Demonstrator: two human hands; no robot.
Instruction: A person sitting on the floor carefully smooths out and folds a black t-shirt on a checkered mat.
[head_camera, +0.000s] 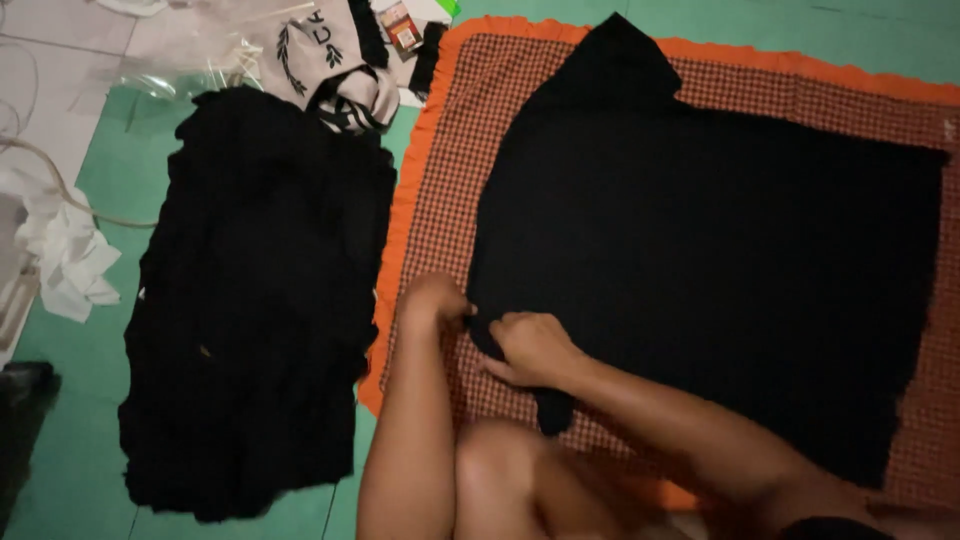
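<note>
On the checked mat (450, 150), both hands' fingers pinch the black cloth (700, 260), fingertips hidden.

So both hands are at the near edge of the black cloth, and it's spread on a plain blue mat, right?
Not quite. The head view shows the mat is red-checked with an orange frill, not plain blue. Both the left hand and the right hand are at the black cloth's near edge.
</note>
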